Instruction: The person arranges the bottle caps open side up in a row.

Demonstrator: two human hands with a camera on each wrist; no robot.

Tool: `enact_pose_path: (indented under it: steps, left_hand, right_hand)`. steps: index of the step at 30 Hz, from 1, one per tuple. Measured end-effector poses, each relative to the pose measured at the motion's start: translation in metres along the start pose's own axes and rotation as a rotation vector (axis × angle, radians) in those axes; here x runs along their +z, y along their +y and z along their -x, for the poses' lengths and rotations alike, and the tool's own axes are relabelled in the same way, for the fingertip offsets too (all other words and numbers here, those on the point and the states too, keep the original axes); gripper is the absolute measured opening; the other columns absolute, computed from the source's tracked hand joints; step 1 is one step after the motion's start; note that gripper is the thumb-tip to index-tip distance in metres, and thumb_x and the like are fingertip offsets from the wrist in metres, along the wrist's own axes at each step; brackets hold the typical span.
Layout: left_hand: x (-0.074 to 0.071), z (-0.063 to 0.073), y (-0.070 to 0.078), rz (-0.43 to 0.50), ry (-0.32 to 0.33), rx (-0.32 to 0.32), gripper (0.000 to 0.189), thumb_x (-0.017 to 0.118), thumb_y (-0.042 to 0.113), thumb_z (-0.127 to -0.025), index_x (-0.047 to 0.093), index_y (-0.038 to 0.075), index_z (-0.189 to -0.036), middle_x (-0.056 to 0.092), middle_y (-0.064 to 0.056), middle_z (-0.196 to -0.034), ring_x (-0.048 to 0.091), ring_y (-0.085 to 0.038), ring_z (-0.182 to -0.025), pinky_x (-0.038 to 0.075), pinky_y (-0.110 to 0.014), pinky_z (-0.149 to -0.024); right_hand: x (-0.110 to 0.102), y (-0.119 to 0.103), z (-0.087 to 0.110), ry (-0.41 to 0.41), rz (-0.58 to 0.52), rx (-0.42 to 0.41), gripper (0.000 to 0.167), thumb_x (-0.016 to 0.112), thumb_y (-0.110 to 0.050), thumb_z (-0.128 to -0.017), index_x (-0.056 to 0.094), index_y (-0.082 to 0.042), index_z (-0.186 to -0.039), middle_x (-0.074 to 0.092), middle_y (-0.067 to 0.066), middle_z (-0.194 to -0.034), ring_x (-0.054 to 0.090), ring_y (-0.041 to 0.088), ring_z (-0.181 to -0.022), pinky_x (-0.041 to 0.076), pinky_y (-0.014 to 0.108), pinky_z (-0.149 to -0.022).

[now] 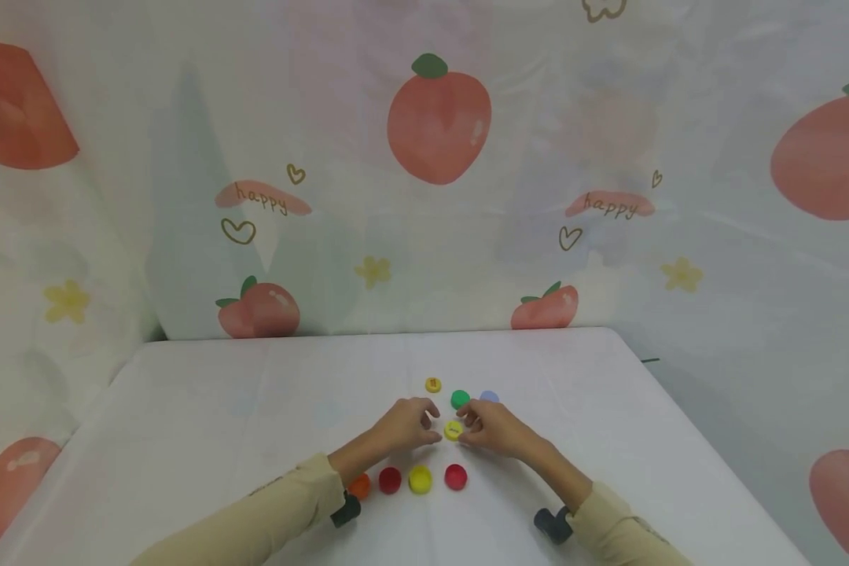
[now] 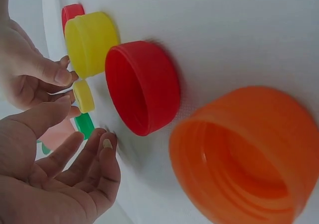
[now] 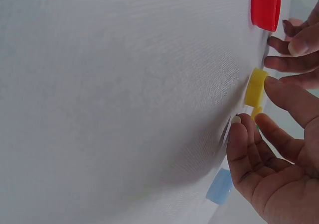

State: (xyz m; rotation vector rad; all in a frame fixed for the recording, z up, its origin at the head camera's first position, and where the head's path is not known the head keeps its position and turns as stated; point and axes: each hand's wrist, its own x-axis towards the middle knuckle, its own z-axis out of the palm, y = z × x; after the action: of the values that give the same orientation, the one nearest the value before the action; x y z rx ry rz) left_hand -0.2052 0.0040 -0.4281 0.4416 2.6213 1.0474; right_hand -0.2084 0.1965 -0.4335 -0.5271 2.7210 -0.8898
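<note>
A small yellow bottle cap (image 1: pixel 453 430) with dark print on top lies on the table between the two hands. My left hand (image 1: pixel 405 425) is just left of it, fingers loosely bent, with nothing in its grasp. On the other side, my right hand (image 1: pixel 497 428) has its thumb tip at the cap's edge; whether it touches is unclear. A green cap (image 1: pixel 460 399) and a light blue cap (image 1: pixel 489 397), partly hidden by the right hand, sit just behind. Farther back lies another printed yellow cap (image 1: pixel 433 385).
Nearer the body is a row of larger caps: orange (image 2: pixel 244 154), partly behind the left sleeve in the head view, dark red (image 1: pixel 390 480), yellow (image 1: pixel 420 479) and red (image 1: pixel 456 477). They lie hollow side up on the white tablecloth (image 1: pixel 255 417). A fruit-printed curtain (image 1: pixel 354 157) hangs behind.
</note>
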Motion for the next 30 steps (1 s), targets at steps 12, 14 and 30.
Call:
enact_pose_path:
  steps: [12,14,30]
  left_hand:
    - [0.006,-0.012,-0.005,-0.036,-0.005,0.027,0.037,0.077,0.016,-0.079,0.063,0.006,-0.112,0.056,0.002,-0.079,0.053,-0.012,-0.07,0.048,-0.021,-0.063]
    - [0.007,-0.013,-0.006,-0.04,-0.005,0.038,0.037,0.077,0.016,-0.079,0.063,0.006,-0.111,0.056,0.002,-0.079,0.053,-0.012,-0.07,0.047,-0.021,-0.063]
    - [0.006,-0.013,-0.007,-0.025,-0.013,0.052,0.033,0.074,0.017,-0.082,0.064,0.004,-0.11,0.058,0.002,-0.079,0.053,-0.012,-0.068,0.047,-0.021,-0.061]
  right_hand:
    - [0.002,0.0,-0.005,-0.006,0.008,-0.023,0.031,0.076,-0.006,-0.077,0.063,-0.001,-0.105,0.059,0.003,-0.087,0.055,0.015,-0.076,0.051,0.025,-0.07]
    - [0.003,0.001,-0.005,0.001,0.018,-0.029,0.029,0.077,-0.007,-0.077,0.064,-0.002,-0.103,0.059,0.001,-0.085,0.054,0.014,-0.075,0.051,0.024,-0.069]
    - [0.003,-0.002,-0.003,0.02,0.04,-0.111,0.023,0.074,-0.01,-0.081,0.063,-0.003,-0.1,0.057,-0.004,-0.08,0.053,0.013,-0.074,0.049,0.021,-0.067]
